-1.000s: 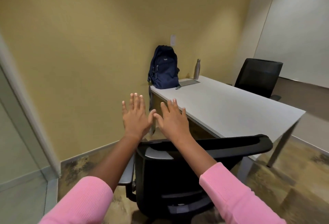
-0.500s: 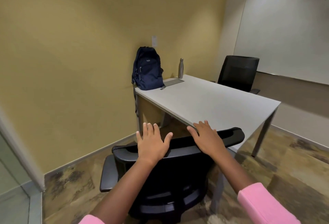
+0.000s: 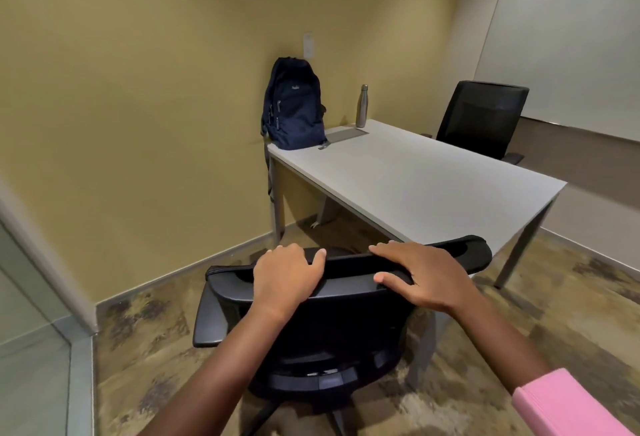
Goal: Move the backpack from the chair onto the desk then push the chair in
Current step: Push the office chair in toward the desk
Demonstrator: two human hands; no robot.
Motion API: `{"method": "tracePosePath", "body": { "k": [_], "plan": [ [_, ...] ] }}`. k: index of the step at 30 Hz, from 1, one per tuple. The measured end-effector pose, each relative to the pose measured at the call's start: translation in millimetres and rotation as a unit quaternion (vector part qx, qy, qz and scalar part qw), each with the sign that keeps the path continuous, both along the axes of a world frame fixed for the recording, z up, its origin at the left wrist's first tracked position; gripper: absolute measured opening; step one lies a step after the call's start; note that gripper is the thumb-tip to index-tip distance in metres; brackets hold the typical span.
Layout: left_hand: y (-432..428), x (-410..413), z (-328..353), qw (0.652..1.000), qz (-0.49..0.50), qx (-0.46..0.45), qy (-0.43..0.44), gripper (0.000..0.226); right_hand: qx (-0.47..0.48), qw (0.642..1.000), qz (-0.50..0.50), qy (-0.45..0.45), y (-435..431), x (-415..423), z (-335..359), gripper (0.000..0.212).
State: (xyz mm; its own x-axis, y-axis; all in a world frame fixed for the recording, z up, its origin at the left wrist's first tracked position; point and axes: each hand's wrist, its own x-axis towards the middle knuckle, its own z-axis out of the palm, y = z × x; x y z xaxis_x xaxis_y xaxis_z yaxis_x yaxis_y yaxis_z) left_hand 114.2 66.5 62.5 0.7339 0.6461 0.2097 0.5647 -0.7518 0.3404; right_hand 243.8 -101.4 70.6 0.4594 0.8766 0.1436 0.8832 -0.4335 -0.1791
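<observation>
A navy backpack (image 3: 293, 109) stands upright on the far left corner of the white desk (image 3: 415, 179), leaning against the yellow wall. A black office chair (image 3: 332, 331) stands right in front of me at the desk's near end, its back toward me. My left hand (image 3: 285, 274) is curled over the top edge of the chair's backrest. My right hand (image 3: 424, 271) lies over the same top edge further right, fingers wrapped on it. The chair's seat is hidden behind its backrest.
A steel bottle (image 3: 362, 106) and a grey pad (image 3: 346, 134) sit beside the backpack. A second black chair (image 3: 481, 116) stands at the desk's far side. The yellow wall is to the left, a glass panel (image 3: 31, 349) at the lower left.
Both hands came down from the air onto the chair's backrest and closed their fingers over its top edge. The view shifted lower and closer to the chair.
</observation>
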Motion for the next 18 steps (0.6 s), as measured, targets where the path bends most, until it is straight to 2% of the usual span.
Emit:
{"method": "tracePosePath", "body": {
  "k": [2,5,7,11,14,18],
  "plan": [
    [1,-1,-1,0.999,0.01,0.02,-0.036,0.055,0.06,0.998,-0.013,-0.029,5,-1,-5,0.091],
    [10,0,0,0.997,0.002,0.037,-0.068,0.053,0.11,0.992,-0.038,-0.044,13,-3,-10,0.078],
    [19,1,1,0.997,-0.009,0.042,-0.059,0.052,0.125,0.989,-0.055,-0.046,20,-7,-8,0.069],
    [49,5,2,0.999,-0.024,0.032,-0.011,0.049,0.106,0.991,-0.06,-0.053,35,-20,-5,0.075],
    [73,13,4,0.999,-0.033,0.018,0.033,0.047,0.123,0.989,-0.073,-0.043,47,-30,-7,0.07],
    [92,12,2,0.996,-0.043,0.068,0.028,0.053,0.13,0.983,-0.107,-0.071,65,-38,-10,0.056]
  ]
}}
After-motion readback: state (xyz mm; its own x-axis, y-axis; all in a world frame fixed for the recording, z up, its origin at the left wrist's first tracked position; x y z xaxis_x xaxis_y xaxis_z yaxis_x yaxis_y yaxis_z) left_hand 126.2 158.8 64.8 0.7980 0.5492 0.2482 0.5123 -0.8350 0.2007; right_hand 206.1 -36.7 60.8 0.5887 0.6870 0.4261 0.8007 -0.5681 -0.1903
